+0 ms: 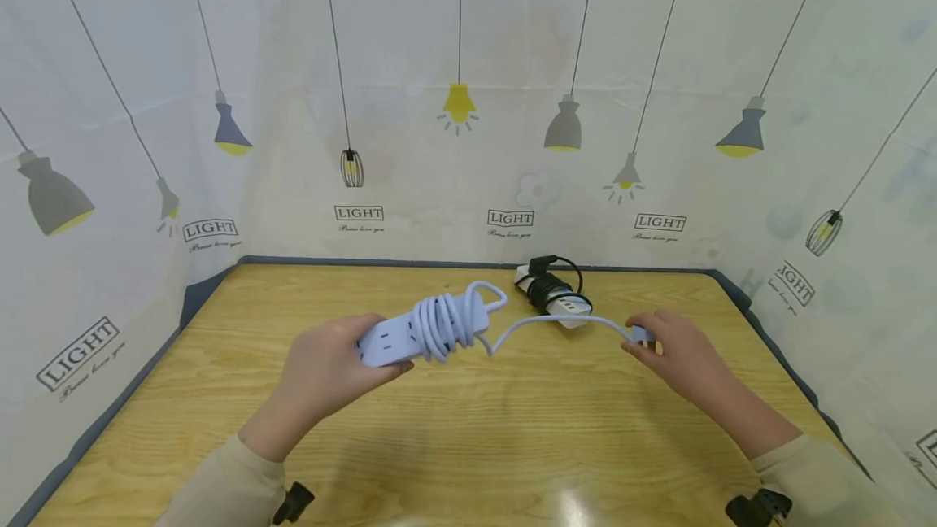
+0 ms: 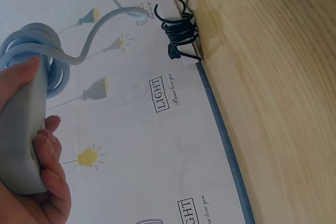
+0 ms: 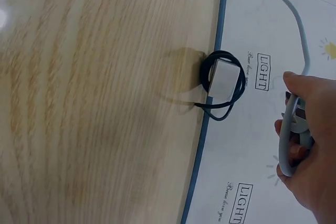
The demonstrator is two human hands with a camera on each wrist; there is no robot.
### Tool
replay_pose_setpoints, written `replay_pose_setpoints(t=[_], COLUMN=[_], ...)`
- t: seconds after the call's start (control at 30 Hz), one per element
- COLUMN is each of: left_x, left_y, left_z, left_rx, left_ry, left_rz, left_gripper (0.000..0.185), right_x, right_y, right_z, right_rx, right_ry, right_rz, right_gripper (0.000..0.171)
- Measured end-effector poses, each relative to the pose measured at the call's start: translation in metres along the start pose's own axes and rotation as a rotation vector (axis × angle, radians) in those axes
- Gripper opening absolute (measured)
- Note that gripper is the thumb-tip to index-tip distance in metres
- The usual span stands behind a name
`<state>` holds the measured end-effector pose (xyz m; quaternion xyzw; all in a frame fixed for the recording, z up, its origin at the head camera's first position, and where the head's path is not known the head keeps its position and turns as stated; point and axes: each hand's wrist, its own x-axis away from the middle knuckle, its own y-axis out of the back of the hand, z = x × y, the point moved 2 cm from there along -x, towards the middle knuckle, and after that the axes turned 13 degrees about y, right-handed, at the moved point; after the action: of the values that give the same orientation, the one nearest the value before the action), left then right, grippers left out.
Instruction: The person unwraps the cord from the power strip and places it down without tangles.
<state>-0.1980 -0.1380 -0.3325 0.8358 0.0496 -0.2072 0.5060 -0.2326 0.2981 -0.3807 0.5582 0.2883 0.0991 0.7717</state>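
The left hand (image 1: 329,368) is gripping the near end of a pale blue power strip (image 1: 395,338), fingers curled under it and thumb on top, holding it above the middle of the table (image 1: 220,397). The strip's own cable (image 1: 445,320) is sitting wound around its far end in several loose turns, and one loop is sticking up free. Those turns are looking slack; if the strip tips or the tail goes limp, they may well slide off the end and unravel.

From the coil, a free length of cable is arcing to the right hand (image 1: 677,352), which is pinching the plug end (image 1: 641,335) between curled fingers and thumb, toward the table's right edge. Pulling too hard here could drag the turns sideways or tug the strip out of the left hand's hold.

Beyond the span, near the table's far edge, a white power strip wrapped in black cable (image 1: 552,291) is lying on the wood. The hanging arc is passing just in front of it and could snag it if it is lowered or swept back.
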Motion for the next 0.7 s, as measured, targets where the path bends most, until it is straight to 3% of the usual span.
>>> replay_pose_setpoints(t=[0.23, 0.43, 0.7], left_x=[-0.002, -0.003, -0.006], left_y=[0.001, -0.001, -0.004], left_z=[0.006, 0.014, 0.021], left_rx=[-0.03, -0.05, -0.083], left_ry=[0.05, 0.101, 0.165], left_rz=[-0.017, 0.012, 0.082], left_gripper=[0.046, 0.047, 0.048], right_x=[0.006, 0.013, 0.018], right_y=[-0.009, -0.014, -0.024], right_z=[-0.014, -0.027, -0.042], right_rx=[-0.029, -0.077, -0.258], right_ry=[-0.048, -0.09, -0.207], right_rz=[0.084, 0.14, 0.225], right_gripper=[0.034, 0.048, 0.074])
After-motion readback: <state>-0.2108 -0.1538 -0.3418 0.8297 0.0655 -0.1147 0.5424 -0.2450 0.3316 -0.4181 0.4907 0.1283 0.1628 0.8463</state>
